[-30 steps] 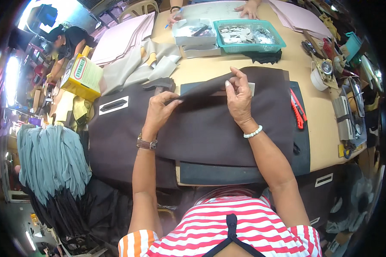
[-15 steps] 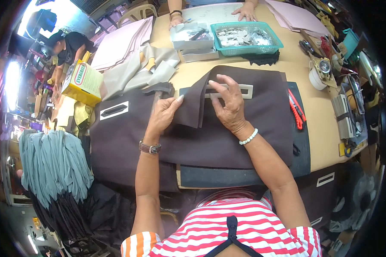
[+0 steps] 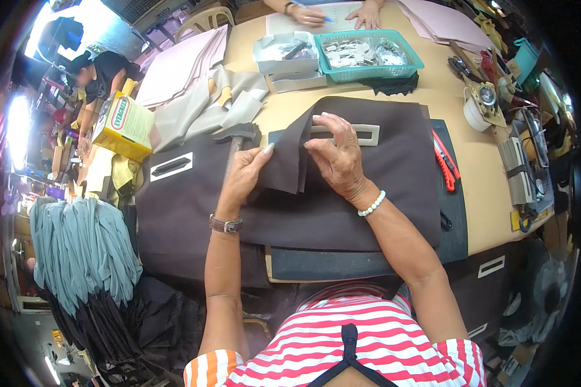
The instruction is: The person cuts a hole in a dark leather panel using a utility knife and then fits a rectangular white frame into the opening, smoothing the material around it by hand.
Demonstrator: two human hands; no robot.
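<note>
A dark brown fabric panel (image 3: 368, 213) lies across the table, its left part folded up into a raised flap (image 3: 287, 155). My left hand (image 3: 245, 171) is closed, thumb and fingers pinching the flap's edge. Over a pale rectangular frame (image 3: 366, 135) set in the panel, my right hand (image 3: 342, 158) curves with thumb and fingertips apart; it partly covers the frame's left end. Beside my left hand lies what looks like a hammer (image 3: 234, 148), its lower part hidden. Another brown panel (image 3: 174, 213) on the left has a white frame with a dark slot (image 3: 172, 168).
A red utility knife (image 3: 445, 161) rests on the dark mat (image 3: 457, 213) at right. Farther off are a teal basket (image 3: 421, 64) of small pieces and a white box (image 3: 257, 63). A co-worker's hands (image 3: 313, 16) are at the far edge, one with a pen.
My right thumb and fingertips have shifted slightly left over the frame. My left hand still pinches the flap. The co-worker's pen hand has moved right, onto the white sheet.
</note>
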